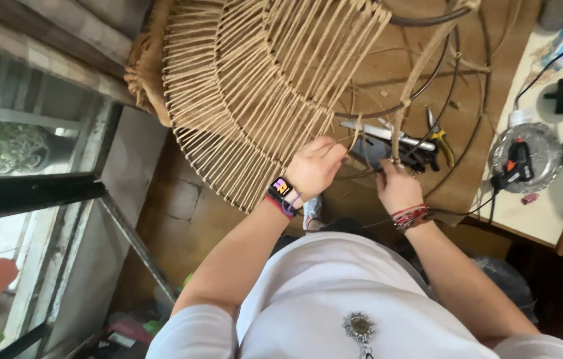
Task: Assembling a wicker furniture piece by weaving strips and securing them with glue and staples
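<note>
A large woven piece of tan cord on a curved metal wire frame fills the middle top of the head view. My left hand, with a watch and bands at the wrist, pinches a strand of cord near the weave's lower right edge. Just right of it, my right hand, wearing red string bracelets, grips a thin dark wire of the frame where a wrapped cord strand comes down. Both hands are close together, fingers closed on the material.
Pliers with yellow handles and other tools lie on the wooden surface behind the hands. At right, a white table carries a glue gun on a foil dish, with cables. A window with metal bars is at left.
</note>
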